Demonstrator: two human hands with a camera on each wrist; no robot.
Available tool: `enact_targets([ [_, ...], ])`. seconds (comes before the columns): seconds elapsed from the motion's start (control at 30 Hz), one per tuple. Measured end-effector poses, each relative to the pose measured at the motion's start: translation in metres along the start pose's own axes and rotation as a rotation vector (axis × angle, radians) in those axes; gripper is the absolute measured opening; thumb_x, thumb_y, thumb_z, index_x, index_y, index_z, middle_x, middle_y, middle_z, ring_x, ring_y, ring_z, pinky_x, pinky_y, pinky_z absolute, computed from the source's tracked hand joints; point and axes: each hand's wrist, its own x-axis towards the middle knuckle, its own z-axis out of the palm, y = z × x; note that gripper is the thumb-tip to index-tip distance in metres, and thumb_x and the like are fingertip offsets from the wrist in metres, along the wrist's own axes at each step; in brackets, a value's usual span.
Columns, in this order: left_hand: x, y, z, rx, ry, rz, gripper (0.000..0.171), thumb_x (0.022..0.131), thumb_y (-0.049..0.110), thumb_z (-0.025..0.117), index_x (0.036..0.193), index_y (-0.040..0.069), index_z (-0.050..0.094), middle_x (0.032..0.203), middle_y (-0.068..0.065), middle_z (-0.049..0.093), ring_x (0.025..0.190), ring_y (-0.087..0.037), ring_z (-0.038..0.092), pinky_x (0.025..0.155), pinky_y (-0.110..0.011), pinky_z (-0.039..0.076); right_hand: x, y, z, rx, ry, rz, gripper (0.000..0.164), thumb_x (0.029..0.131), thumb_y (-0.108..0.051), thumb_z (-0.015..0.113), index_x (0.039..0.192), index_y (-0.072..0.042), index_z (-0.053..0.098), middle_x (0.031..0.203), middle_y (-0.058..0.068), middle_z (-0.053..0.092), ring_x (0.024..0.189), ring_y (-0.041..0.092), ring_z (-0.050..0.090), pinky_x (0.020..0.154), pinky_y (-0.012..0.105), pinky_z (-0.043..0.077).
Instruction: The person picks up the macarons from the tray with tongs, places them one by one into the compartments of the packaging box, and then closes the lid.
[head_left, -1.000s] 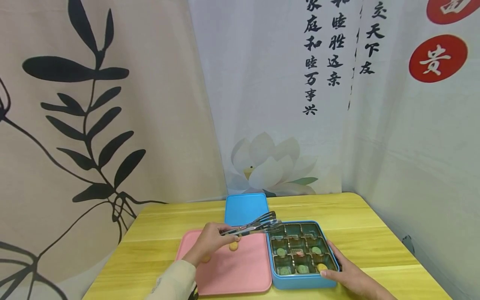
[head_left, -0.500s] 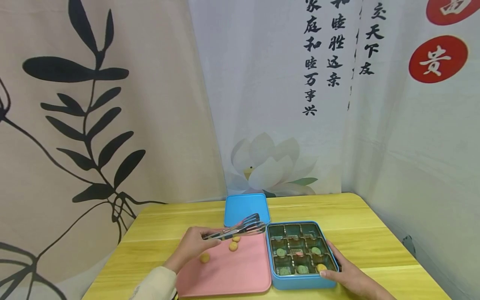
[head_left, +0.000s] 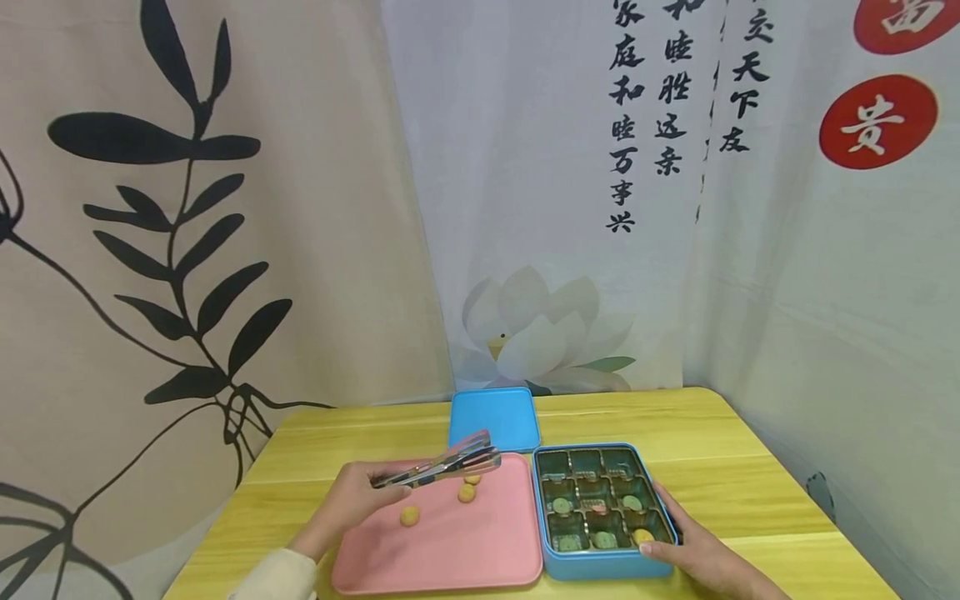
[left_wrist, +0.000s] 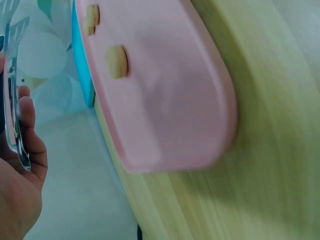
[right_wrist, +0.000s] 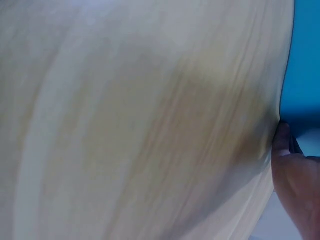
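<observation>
My left hand (head_left: 358, 498) holds metal tongs (head_left: 442, 465) above the left part of a pink tray (head_left: 480, 550); nothing sits between their tips. Three yellow-brown round cookies lie on that tray: one cookie (head_left: 408, 516) by itself, another cookie (head_left: 467, 493) touching or close to a third (head_left: 472, 479). The left wrist view also has the tongs (left_wrist: 11, 100) in my fingers. To the right stands a blue tin box (head_left: 607, 567) with a divided insert. Green, pink and yellow cookies sit in several of its compartments. My right hand (head_left: 701, 550) grips the box at its near right corner.
A blue lid (head_left: 493, 419) lies behind the tray, near the back edge of the wooden table (head_left: 735, 475). Printed cloth hangs behind the table and along its right side.
My left hand has moved left with the tongs, away from the box and back over the tray, uncovering the cookies there. My right hand stays at the box.
</observation>
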Motion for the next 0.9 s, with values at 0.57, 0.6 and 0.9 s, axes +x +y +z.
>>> enact_targets([
  [0.57, -0.019, -0.02, -0.022, 0.064, 0.083, -0.094, 0.031, 0.076, 0.029, 0.086, 0.098, 0.011, 0.077, 0.095, -0.002, 0.072, 0.079, -0.015, 0.06, 0.065, -0.026, 0.051, 0.0, -0.001, 0.002, -0.012, 0.018, 0.017, 0.091, 0.101, -0.025, 0.059, 0.157, -0.006, -0.011, 0.157, 0.034, -0.006, 0.139, 0.06, 0.004, 0.103, 0.076, 0.014],
  [0.6, -0.02, -0.022, -0.023, 0.067, 0.087, -0.1, 0.031, 0.075, 0.029, 0.086, 0.098, 0.011, 0.077, 0.094, -0.002, 0.072, 0.078, -0.015, 0.06, 0.066, -0.026, 0.051, 0.0, -0.001, 0.002, -0.012, 0.019, 0.018, 0.091, 0.101, -0.025, 0.058, 0.157, -0.006, -0.011, 0.157, 0.034, -0.006, 0.139, 0.06, 0.003, 0.103, 0.076, 0.013],
  [0.9, -0.033, -0.032, -0.03, 0.056, 0.099, -0.15, 0.028, 0.076, 0.029, 0.086, 0.097, 0.012, 0.078, 0.092, 0.0, 0.073, 0.081, -0.014, 0.061, 0.069, -0.027, 0.05, -0.001, -0.002, 0.003, -0.019, 0.033, 0.024, 0.092, 0.101, -0.026, 0.059, 0.157, -0.006, -0.011, 0.158, 0.034, -0.005, 0.139, 0.06, 0.004, 0.103, 0.076, 0.013],
])
